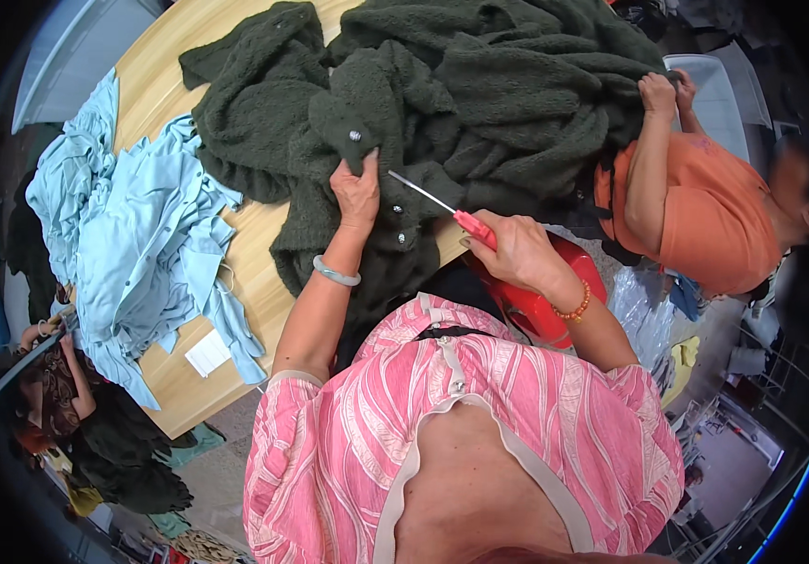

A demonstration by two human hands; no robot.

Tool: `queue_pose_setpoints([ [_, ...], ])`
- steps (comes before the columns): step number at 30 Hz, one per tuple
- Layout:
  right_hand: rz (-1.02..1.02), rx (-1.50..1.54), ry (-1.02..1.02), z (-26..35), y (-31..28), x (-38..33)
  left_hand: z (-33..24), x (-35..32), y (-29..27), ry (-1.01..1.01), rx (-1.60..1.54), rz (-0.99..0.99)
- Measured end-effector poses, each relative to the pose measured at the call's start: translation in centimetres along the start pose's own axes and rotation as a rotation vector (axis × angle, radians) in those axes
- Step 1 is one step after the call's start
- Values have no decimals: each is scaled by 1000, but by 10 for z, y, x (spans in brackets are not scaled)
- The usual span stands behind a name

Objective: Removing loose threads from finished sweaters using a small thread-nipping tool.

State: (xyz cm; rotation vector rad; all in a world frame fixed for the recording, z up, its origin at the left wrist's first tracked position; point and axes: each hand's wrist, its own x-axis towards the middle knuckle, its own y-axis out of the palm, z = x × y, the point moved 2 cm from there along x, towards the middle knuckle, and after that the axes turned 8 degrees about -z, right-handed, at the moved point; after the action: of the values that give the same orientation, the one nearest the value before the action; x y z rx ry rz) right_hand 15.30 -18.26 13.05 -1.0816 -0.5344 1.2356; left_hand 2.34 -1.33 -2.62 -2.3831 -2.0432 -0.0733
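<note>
A dark green fuzzy knit cardigan [263, 141] with shiny round buttons lies in front of me on the table. My left hand [357, 195] pinches its fabric just below one of the buttons. In my right hand [522, 252] is a red-handled tool [434, 199] with a long thin metal shaft, like a screwdriver. Its tip points up and left toward my left hand, over the cardigan and apart from my fingers. Two more buttons show on the fabric just below the shaft.
More dark green knitwear [536, 85] heaps across the far right of the wooden table [263, 240]. Light blue garments [146, 226] pile at its left, beside a white paper [207, 353]. A co-worker in orange [705, 216] handles the knitwear. A red stool [541, 301] stands by my right arm.
</note>
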Motion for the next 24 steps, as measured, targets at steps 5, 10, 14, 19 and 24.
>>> queue_pose_setpoints([
  [5,16,11,1,8,-12,32,16,5,-14,45,49,13],
  [10,188,-1,-85,3,-16,39,13,10,-23,79,164,90],
  [14,174,26,-45,-12,-13,18,15,4,-31,12,194,-10],
  [19,14,147,-78,-28,2,9,-11,-30,-15,-318,-201,50],
  [24,30,69,-108,-27,2,4,-5,-45,-19,-297,-229,-29],
])
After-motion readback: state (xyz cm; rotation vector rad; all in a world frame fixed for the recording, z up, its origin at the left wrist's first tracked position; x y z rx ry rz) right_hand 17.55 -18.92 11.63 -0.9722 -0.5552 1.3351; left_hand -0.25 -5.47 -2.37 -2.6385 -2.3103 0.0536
